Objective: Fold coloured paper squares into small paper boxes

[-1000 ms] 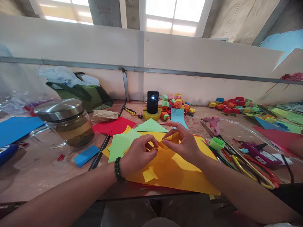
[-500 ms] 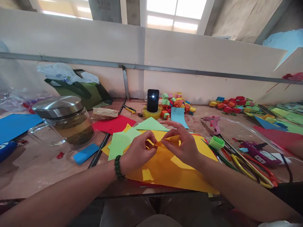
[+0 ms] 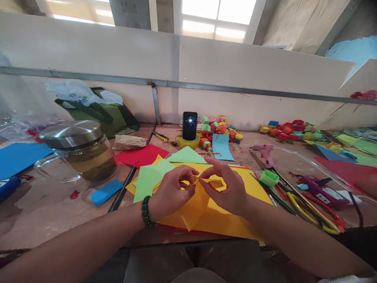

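Observation:
Both hands meet above a large yellow-orange paper sheet (image 3: 226, 220) at the table's front edge. My left hand (image 3: 173, 190), with a dark green bead bracelet (image 3: 146, 211) at the wrist, pinches a small folded piece of yellow-orange paper (image 3: 216, 183) between thumb and index finger. My right hand (image 3: 225, 184) pinches the same piece from the other side, its fingertips almost touching the left ones. Parts of the folded paper are hidden by the fingers. Light green paper sheets (image 3: 147, 179) lie just beyond my left hand.
A glass mug (image 3: 88, 157) stands at left beside a blue paper strip (image 3: 106, 192). A phone (image 3: 189, 125) stands upright on a tape roll (image 3: 188, 143). Folded paper cubes (image 3: 222, 129) are heaped behind. At right lie a pink glue gun (image 3: 265, 153), a green paper box (image 3: 269, 178) and a purple device (image 3: 322, 190).
The fingertips have closed in on the paper, and the right index finger has come down. The folded piece has turned flatter, and a pointed shape now shows on the sheet below.

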A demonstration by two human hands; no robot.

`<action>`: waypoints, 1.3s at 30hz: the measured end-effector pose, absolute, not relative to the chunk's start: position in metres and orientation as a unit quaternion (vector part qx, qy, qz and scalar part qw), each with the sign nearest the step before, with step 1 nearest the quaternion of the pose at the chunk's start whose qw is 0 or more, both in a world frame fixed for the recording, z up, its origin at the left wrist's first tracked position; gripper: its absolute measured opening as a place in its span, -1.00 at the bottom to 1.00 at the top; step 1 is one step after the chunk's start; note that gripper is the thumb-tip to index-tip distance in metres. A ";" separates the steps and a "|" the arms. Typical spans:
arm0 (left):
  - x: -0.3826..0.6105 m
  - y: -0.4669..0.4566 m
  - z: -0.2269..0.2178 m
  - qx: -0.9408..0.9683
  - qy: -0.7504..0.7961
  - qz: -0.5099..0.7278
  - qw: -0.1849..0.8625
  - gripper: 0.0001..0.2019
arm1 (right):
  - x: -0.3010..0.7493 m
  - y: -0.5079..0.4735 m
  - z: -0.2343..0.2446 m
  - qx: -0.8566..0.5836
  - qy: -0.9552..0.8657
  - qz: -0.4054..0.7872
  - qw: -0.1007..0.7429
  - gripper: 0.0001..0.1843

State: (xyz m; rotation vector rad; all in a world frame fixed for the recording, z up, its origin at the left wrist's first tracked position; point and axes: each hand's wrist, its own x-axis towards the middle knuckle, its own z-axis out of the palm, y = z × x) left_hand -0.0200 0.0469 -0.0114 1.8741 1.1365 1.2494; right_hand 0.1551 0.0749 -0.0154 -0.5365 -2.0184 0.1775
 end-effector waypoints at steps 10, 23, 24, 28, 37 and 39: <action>-0.020 0.049 -0.016 0.710 0.424 0.469 0.309 -0.91 | 0.154 0.075 -0.015 -0.209 -0.854 0.030 0.477 -0.41; -0.026 0.055 -0.020 0.761 0.457 0.377 0.265 -0.83 | 0.155 0.080 -0.022 -0.226 -0.884 0.033 0.408 -0.33; -0.027 0.057 -0.021 0.758 0.460 0.375 0.271 -0.83 | 0.156 0.082 -0.023 -0.247 -0.882 0.047 0.399 -0.33; -0.028 0.061 -0.020 0.756 0.476 0.340 0.294 -0.81 | 0.157 0.088 -0.024 -0.320 -0.874 0.131 0.342 -0.34; -0.030 0.067 -0.019 0.746 0.520 0.263 0.323 -0.78 | 0.156 0.095 -0.025 -0.314 -0.896 0.161 0.269 -0.38; -0.031 0.069 -0.020 0.741 0.517 0.272 0.333 -0.78 | 0.155 0.096 -0.025 -0.310 -0.894 0.170 0.276 -0.38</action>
